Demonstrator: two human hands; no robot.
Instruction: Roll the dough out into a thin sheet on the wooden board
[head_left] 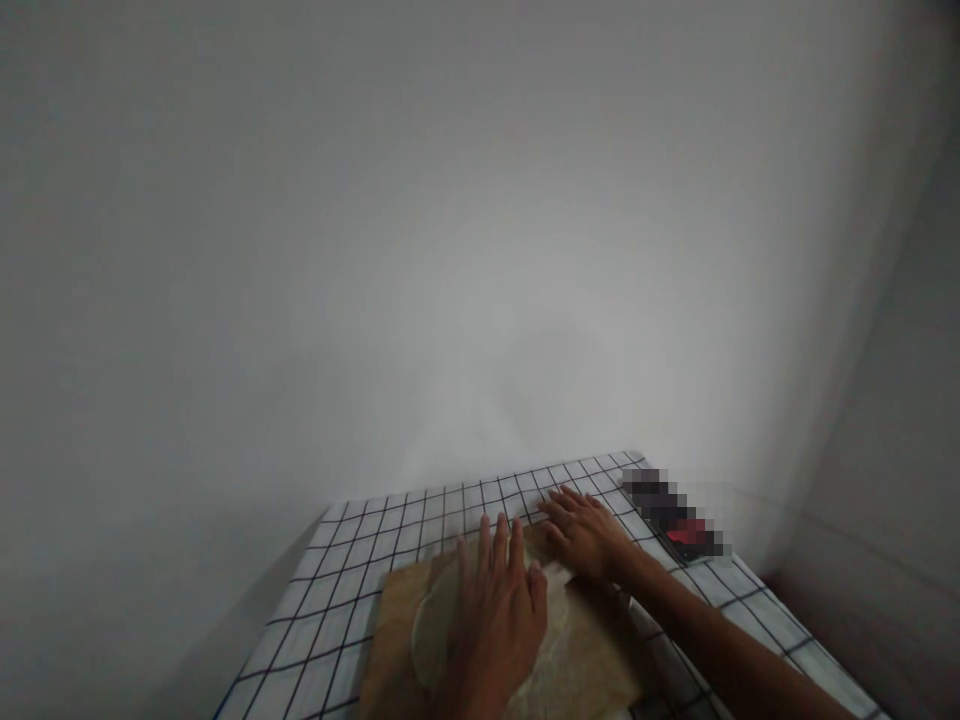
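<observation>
A thin, round, pale sheet of dough (429,635) lies on a wooden board (394,600). My left hand (501,605) is over the dough, palm down, its fingers stretched forward and apart. Farther out and to the right, my right hand (585,532) reaches across the board's far edge, also palm down with extended fingers. What lies beneath the two palms is hidden, so I cannot tell whether they press on anything besides the dough. Pale, flour-like marks (553,640) show on the board between my arms.
A white cloth with a dark grid (315,620) covers the table. At its right edge lies a dark, blurred-out item with a red patch (675,520). A plain pale wall (480,250) rises behind the table, and another wall stands at the right.
</observation>
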